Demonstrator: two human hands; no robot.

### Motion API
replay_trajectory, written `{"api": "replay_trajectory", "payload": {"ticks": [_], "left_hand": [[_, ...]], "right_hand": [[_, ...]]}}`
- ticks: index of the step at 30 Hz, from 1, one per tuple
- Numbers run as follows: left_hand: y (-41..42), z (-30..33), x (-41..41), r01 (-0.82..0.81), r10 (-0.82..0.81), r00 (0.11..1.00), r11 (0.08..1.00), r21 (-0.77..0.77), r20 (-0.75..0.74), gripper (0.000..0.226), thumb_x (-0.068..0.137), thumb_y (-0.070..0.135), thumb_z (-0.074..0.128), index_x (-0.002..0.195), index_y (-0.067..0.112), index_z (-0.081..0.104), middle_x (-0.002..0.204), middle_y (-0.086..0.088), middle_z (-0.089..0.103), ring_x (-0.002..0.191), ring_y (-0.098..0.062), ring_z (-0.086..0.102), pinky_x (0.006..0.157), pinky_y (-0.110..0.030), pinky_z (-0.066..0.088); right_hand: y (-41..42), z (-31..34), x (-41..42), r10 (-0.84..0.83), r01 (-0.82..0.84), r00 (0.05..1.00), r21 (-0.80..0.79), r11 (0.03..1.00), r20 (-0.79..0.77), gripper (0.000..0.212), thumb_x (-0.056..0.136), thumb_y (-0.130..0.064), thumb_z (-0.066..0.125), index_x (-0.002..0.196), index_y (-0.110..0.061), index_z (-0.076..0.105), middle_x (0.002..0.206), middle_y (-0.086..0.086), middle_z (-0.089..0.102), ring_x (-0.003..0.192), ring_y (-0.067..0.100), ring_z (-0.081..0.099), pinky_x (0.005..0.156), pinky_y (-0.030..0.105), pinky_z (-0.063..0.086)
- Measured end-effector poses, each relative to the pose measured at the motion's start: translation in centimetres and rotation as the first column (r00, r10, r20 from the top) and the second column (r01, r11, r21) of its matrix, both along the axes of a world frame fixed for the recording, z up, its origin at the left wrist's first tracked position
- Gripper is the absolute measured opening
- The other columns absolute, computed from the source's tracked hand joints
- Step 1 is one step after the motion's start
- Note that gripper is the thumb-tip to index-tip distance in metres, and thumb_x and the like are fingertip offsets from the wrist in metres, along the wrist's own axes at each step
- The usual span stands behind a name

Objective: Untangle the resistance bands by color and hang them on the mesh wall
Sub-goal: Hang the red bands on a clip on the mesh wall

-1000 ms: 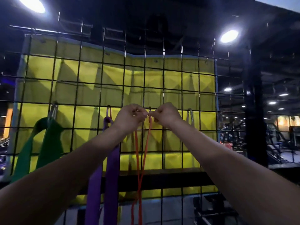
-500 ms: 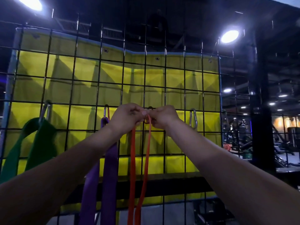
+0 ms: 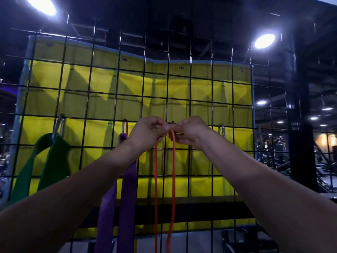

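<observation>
Thin orange band point(image 3: 174, 179) hung doubled, two strands down mesh wall point(image 3: 200, 106). Left hand point(image 3: 147, 131) and right hand point(image 3: 189, 130), fingers curled, pinched its top loop.

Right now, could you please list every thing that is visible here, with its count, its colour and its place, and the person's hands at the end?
mesh wall: 1, black wire, across the view.
yellow sheet: 1, yellow, behind the mesh.
green band: 1, green, hangs at the left from a clip.
purple band: 1, purple, hangs left of centre from a clip.
orange band: 1, orange, thin, hangs at the centre; its top is between both hands.
empty clip: 1, silver, on the mesh right of the hands.
ceiling lights: 2 large, white, top left and top right.
left hand: curled at the top of the orange band.
right hand: curled at the same spot.
</observation>
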State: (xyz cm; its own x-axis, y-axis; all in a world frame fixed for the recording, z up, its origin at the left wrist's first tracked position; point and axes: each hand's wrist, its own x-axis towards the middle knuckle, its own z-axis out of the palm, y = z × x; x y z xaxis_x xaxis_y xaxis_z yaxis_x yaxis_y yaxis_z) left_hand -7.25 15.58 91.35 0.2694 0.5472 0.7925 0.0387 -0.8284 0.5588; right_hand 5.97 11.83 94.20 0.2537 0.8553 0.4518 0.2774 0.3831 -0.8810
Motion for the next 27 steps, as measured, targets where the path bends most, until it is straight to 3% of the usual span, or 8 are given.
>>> {"api": "replay_trajectory", "payload": {"ticks": [4, 8, 15, 18, 21, 24, 27], "left_hand": [[-0.5, 0.0, 0.3, 0.02, -0.02, 1.0, 1.0, 0.003, 0.023, 0.005, 0.088, 0.012, 0.06, 0.085, 0.016, 0.063, 0.074, -0.002, 0.063, 0.071, -0.014, 0.058, 0.068, -0.031, 0.048], [-0.6, -0.3, 0.2, 0.034, -0.034, 0.998, 0.999, -0.007, 0.052, 0.005, 0.088, 0.014, 0.06, 0.09, 0.015, 0.064, 0.078, 0.0, 0.064, 0.075, -0.011, 0.061, 0.072, -0.028, 0.051], [-0.6, 0.0, 0.5, 0.044, -0.042, 0.995, 0.999, -0.022, 0.093, 0.006, 0.088, 0.012, 0.06, 0.092, 0.011, 0.064, 0.078, -0.003, 0.065, 0.064, -0.004, 0.059, 0.058, -0.013, 0.05], [-0.8, 0.3, 0.8, 0.023, -0.021, 0.993, 1.0, -0.02, 0.114, 0.009, 0.088, 0.011, 0.06, 0.095, 0.006, 0.064, 0.09, -0.008, 0.067, 0.072, -0.007, 0.062, 0.057, -0.011, 0.051], [-0.9, 0.3, 1.2, -0.037, 0.036, 0.99, 0.999, -0.001, 0.133, 0.012, 0.086, 0.012, 0.062, 0.096, 0.005, 0.065, 0.087, -0.001, 0.062, 0.076, -0.01, 0.06, 0.054, -0.013, 0.05], [-0.9, 0.5, 1.1, -0.13, 0.123, 0.985, 0.99, 0.053, 0.124, 0.011, 0.084, 0.014, 0.066, 0.091, 0.006, 0.068, 0.091, -0.005, 0.066, 0.08, -0.015, 0.062, 0.053, -0.015, 0.047], [-0.9, 1.2, 0.7, -0.237, 0.234, 0.972, 0.96, 0.152, 0.037, 0.012, 0.082, 0.015, 0.068, 0.086, 0.004, 0.071, 0.08, -0.007, 0.066, 0.076, -0.018, 0.062, 0.065, -0.027, 0.049]], "right_hand": [[-0.1, 0.1, -0.1, 0.019, -0.022, 0.993, -0.027, 0.999, -0.112, 0.008, 0.083, -0.004, 0.066, 0.077, -0.003, 0.061, 0.073, 0.012, 0.065, 0.063, 0.023, 0.063, 0.053, 0.026, 0.055], [0.3, 0.2, -0.5, 0.051, -0.07, 0.975, -0.084, 0.994, -0.215, 0.015, 0.085, -0.006, 0.063, 0.072, -0.004, 0.057, 0.068, 0.009, 0.059, 0.058, 0.018, 0.057, 0.039, 0.02, 0.049], [1.1, 0.6, 0.0, 0.136, -0.194, 0.935, -0.15, 0.969, -0.327, 0.013, 0.086, -0.008, 0.061, 0.075, -0.001, 0.058, 0.074, 0.01, 0.06, 0.064, 0.019, 0.06, 0.041, 0.021, 0.053], [1.3, 0.5, 0.1, 0.136, -0.19, 0.933, -0.134, 0.973, -0.335, 0.014, 0.086, -0.008, 0.062, 0.074, -0.002, 0.059, 0.067, 0.01, 0.061, 0.046, 0.016, 0.063, 0.037, 0.02, 0.05], [1.2, 0.3, 0.1, 0.145, -0.192, 0.923, -0.099, 0.976, -0.356, 0.014, 0.083, -0.007, 0.064, 0.073, 0.0, 0.058, 0.058, 0.009, 0.063, 0.037, 0.014, 0.061, 0.034, 0.019, 0.046], [1.3, 0.3, 0.2, 0.144, -0.189, 0.921, -0.091, 0.978, -0.363, 0.015, 0.083, -0.008, 0.064, 0.074, 0.002, 0.057, 0.063, 0.011, 0.063, 0.053, 0.019, 0.063, 0.035, 0.02, 0.048], [1.3, 0.3, 0.1, 0.119, -0.156, 0.936, -0.087, 0.984, -0.331, 0.017, 0.081, -0.008, 0.067, 0.086, 0.006, 0.059, 0.074, 0.014, 0.06, 0.061, 0.02, 0.06, 0.035, 0.02, 0.048]]}}
